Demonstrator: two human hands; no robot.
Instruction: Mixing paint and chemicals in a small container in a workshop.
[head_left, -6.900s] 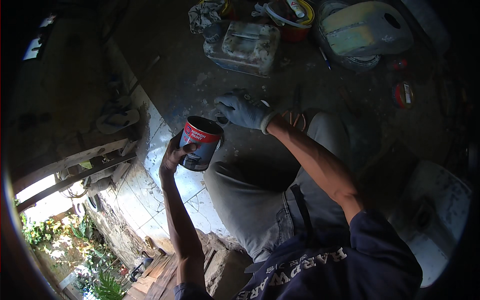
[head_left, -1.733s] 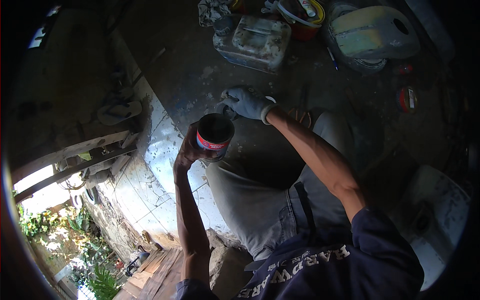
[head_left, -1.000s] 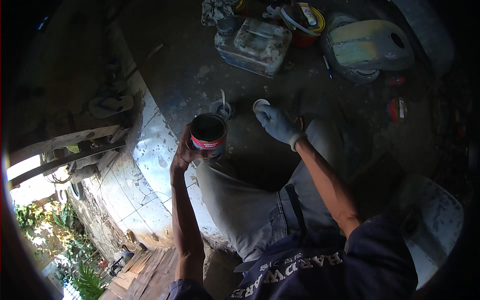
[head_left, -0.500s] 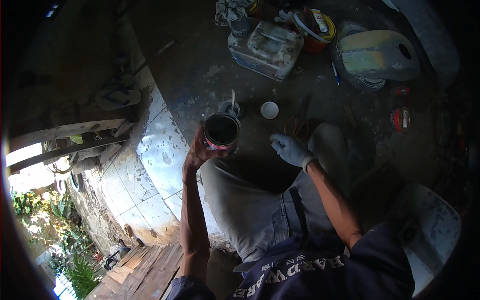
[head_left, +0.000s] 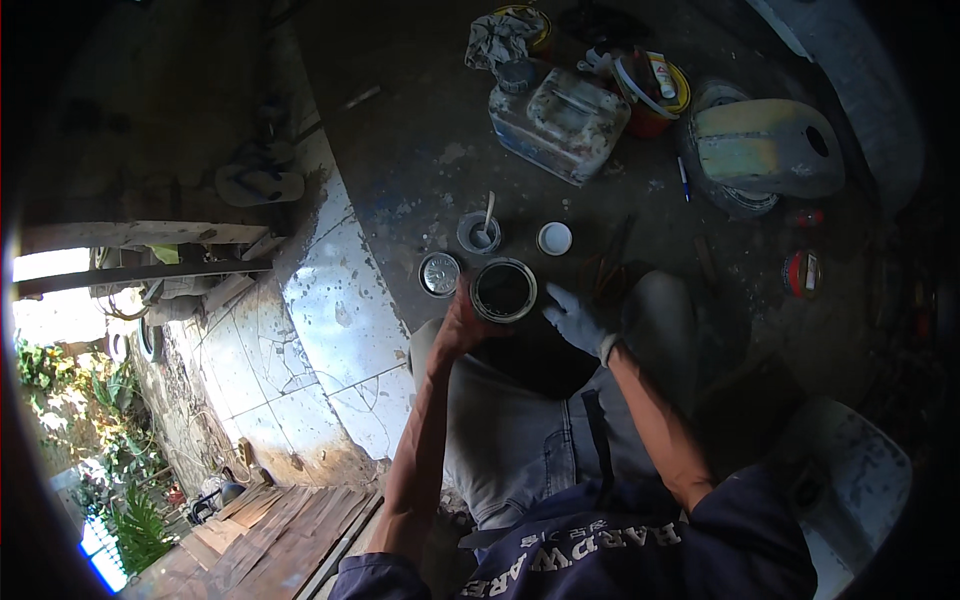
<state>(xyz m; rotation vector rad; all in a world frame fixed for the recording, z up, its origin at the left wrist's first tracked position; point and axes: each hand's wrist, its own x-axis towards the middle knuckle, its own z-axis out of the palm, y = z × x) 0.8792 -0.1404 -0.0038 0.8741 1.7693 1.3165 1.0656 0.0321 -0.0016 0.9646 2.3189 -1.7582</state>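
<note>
My bare left hand is wrapped round the side of an open paint can, whose inside looks dark. I hold the can above my lap, its mouth facing up. My right hand, in a pale glove, is just right of the can with its fingers stretched toward the rim and nothing visible in it. Left of the can lies a round metal lid. Beyond it stands a small clear cup with a pale spoon-like stirrer leaning in it. A small white round lid or tub is on the floor nearby.
Farther off are a stained jerrycan, a red bucket of supplies and a partly painted curved shell. A blue-and-white pen and a red tin lie to the right. Cracked white tiles run along the left.
The paint can in my left hand has moved right and slightly down, uncovering the metal lid and cup. My right hand's fingers have straightened and are now close beside the can.
</note>
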